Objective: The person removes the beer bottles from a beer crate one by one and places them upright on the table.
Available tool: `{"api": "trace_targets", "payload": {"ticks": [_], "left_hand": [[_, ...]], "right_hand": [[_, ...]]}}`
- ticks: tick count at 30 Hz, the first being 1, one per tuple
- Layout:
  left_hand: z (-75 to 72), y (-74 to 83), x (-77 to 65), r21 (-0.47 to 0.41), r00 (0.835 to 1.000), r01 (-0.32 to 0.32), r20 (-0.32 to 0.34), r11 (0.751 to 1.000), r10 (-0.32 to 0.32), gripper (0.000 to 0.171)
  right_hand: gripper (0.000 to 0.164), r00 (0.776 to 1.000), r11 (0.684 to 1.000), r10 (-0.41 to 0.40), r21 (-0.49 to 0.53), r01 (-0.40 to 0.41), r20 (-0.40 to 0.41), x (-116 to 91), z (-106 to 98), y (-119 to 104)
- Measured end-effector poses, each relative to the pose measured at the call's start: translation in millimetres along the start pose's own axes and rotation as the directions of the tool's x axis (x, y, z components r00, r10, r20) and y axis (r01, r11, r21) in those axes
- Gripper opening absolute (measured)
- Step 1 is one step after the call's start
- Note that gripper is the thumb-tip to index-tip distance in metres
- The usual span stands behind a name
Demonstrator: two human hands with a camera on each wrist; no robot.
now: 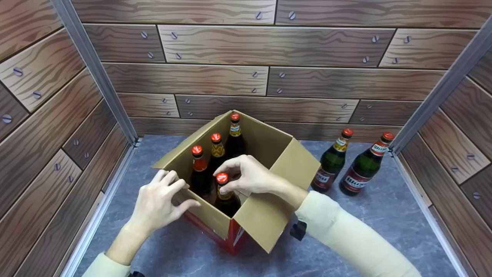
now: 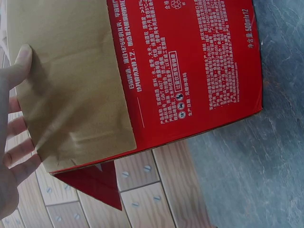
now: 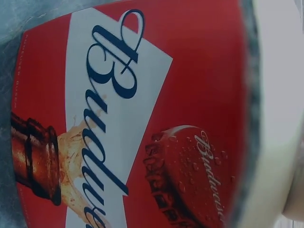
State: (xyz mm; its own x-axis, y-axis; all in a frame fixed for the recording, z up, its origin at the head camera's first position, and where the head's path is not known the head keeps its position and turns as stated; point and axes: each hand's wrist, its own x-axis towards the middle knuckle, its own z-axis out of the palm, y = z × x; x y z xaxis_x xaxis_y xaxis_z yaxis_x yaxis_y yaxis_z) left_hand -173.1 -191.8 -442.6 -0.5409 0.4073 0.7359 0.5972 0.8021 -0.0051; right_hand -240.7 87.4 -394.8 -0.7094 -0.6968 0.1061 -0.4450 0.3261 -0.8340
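Note:
An uncapped-top cardboard box (image 1: 265, 132) with a red printed outside (image 2: 190, 71) holds several upright beer bottles (image 1: 198, 165) with red caps, along its left side. At the near corner inside the box, my right hand (image 1: 250, 175) pinches the neck of a beer bottle (image 1: 227, 206), thumb in front and index finger behind. My left hand (image 1: 155, 200) holds the box's near left edge, its fingers hooked over the rim and the thumb (image 2: 21, 61) by the folded-down flap (image 2: 80, 85). In the right wrist view, the sleeve and printed box side fill the frame; the right fingers are hidden.
Two green beer bottles (image 1: 329, 165) (image 1: 363, 169) stand upright right of the box. A cardboard flap (image 1: 265, 217) sticks out toward the right forearm. Wood-patterned walls (image 1: 246, 46) with metal corner posts enclose the grey surface (image 1: 384, 223).

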Motion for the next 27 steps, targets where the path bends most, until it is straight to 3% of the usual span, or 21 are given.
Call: {"api": "trace_targets", "payload": {"ticks": [18, 27], "left_hand": [[-2.2, -0.1, 1.0, 0.006, 1.0, -0.002, 0.016, 1.0, 0.002, 0.049], [-1.3, 0.5, -0.3, 0.009, 1.0, 0.007, 0.024, 1.0, -0.007, 0.049]], "right_hand": [[0.03, 1.0, 1.0, -0.009, 0.004, 0.009, -0.014, 8.2, 5.7, 3.0], [0.028, 0.998, 0.99, -0.036, -0.138, 0.029, -0.044, 4.5, 9.4, 2.1]]}}
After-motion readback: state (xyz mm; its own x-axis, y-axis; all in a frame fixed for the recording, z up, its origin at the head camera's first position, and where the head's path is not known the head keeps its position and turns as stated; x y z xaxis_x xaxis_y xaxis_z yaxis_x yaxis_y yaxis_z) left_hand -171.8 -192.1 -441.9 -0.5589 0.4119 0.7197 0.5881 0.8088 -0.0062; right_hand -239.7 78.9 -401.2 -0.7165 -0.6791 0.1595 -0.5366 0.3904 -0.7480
